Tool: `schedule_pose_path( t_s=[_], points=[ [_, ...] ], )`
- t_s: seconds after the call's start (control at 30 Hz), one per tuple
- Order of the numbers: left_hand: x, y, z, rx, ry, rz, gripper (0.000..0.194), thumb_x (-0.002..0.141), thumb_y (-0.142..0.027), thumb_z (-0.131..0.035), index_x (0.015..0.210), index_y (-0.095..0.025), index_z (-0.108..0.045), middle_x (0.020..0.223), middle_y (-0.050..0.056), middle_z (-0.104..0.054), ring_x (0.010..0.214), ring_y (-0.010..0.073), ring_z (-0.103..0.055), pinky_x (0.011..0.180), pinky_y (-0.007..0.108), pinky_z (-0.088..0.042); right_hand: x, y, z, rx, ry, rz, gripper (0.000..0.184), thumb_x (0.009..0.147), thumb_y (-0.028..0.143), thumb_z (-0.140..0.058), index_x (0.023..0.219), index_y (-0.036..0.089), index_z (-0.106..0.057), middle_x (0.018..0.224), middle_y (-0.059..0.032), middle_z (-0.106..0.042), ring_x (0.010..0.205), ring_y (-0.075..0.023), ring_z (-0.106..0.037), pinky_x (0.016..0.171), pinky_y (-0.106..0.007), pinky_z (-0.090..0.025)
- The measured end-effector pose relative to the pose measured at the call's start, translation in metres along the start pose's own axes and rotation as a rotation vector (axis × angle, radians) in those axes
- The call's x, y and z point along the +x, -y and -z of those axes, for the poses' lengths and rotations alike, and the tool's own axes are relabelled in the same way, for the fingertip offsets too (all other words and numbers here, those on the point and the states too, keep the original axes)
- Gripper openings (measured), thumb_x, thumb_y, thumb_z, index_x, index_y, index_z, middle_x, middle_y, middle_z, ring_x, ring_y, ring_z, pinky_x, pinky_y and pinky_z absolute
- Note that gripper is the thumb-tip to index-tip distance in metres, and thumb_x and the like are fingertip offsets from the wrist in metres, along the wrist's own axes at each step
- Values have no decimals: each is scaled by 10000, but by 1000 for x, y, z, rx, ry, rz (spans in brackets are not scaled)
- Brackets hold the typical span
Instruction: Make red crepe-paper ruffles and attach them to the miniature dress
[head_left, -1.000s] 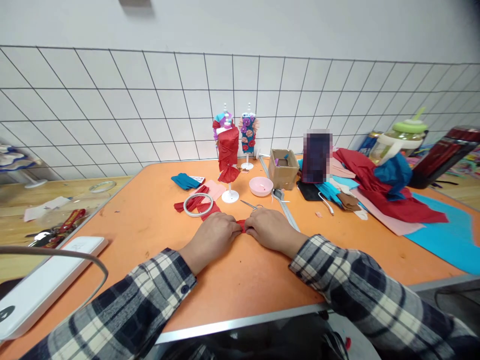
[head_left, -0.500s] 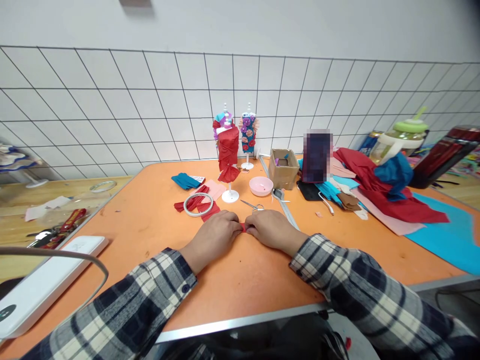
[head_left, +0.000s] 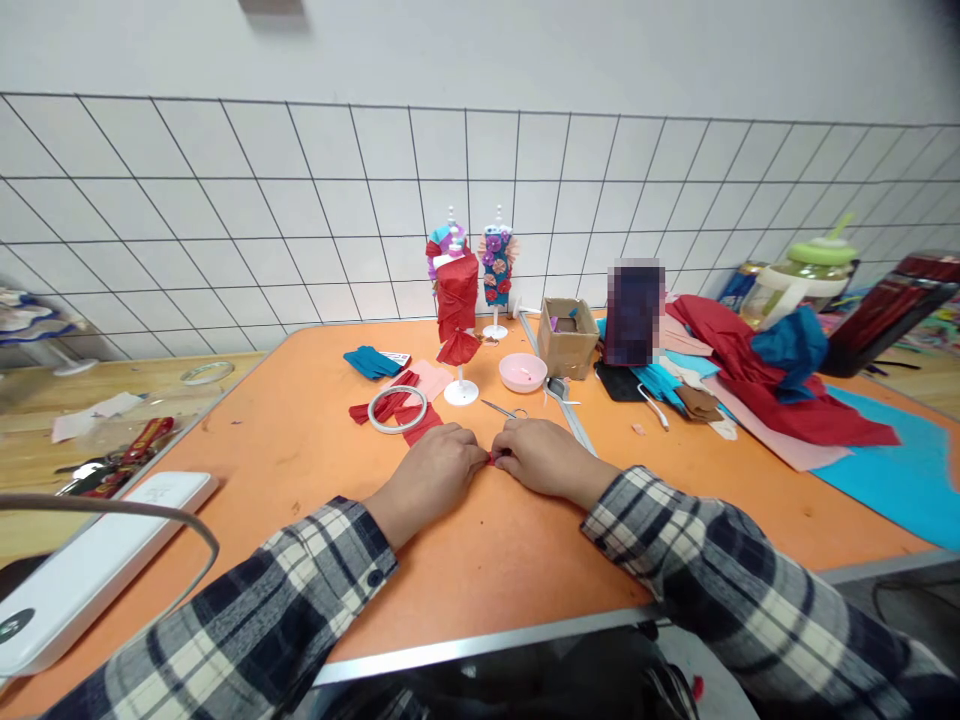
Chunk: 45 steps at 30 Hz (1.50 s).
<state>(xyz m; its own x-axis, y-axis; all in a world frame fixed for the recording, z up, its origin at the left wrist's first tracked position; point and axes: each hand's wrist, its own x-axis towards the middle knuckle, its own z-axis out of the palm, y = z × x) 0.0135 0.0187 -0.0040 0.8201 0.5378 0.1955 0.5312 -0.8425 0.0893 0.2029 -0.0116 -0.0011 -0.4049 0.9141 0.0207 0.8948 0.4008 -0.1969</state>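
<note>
Red paper (head_left: pixel 491 460) sits pinched between our left hand (head_left: pixel 442 467) and right hand (head_left: pixel 541 458), fingertips nearly meeting over the orange table (head_left: pixel 480 575), most of it hidden; pulling our fingers unevenly could tear it or let it slip loose

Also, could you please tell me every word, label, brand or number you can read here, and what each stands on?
No text can be read with certainty.
White power bank: round mark or display, too blurred.
Small white card: print too small.
Red strap: yellowish marks, too blurred.
Blue can: markings too blurred.
</note>
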Motion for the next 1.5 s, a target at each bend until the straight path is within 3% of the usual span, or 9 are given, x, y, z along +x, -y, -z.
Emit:
schedule_pose_path(
  t_s=[0.33,0.63,0.97,1.23,1.37,1.5],
  points=[
    [0,1,-2,40,23,3,272,948,-218,-475,933,-187,-744,800,78,-688,798,206,-621,734,326,-452,-1,1,4,13,26,-68,188,901,291,-546,977,240,-710,965,-41,-717,884,-191,-625,664,-264,-363],
    [1,0,0,59,38,-4,272,946,-219,-482,977,-209,-752,802,67,-684,768,206,-606,726,334,-436,-5,-4,7,5,25,30,218,868,294,-573,1019,247,-722,982,-39,-695,902,-193,-614,676,-266,-360],
    [0,-1,-1,51,14,12,257,940,-234,-496,964,-219,-751,825,63,-688,796,208,-613,766,349,-436,-4,-2,3,92,-12,-105,175,849,205,-574,956,235,-709,913,-18,-717,837,-170,-613,660,-257,-350],
    [-1,0,-1,7,-6,20,257,936,-244,-490,958,-207,-744,837,70,-689,818,217,-611,762,347,-442,-4,-7,-1,10,-4,-72,122,885,269,-592,926,215,-693,985,-47,-647,889,-181,-612,658,-260,-345],
    [-2,7,4,-149,-134,199,337,930,-383,-487,1018,-164,-727,901,105,-689,888,244,-607,794,361,-455,-5,-7,-1,-103,-99,-55,139,940,279,-525,951,203,-641,979,-41,-616,777,-160,-596,603,-270,-317],
    [-2,16,11,-362,-126,414,380,876,-461,-518,852,-163,-751,849,94,-691,815,237,-615,748,361,-457,-7,-5,5,-186,-193,20,173,986,262,-436,974,194,-594,976,-44,-605,775,-161,-586,569,-274,-290]
  ],
)
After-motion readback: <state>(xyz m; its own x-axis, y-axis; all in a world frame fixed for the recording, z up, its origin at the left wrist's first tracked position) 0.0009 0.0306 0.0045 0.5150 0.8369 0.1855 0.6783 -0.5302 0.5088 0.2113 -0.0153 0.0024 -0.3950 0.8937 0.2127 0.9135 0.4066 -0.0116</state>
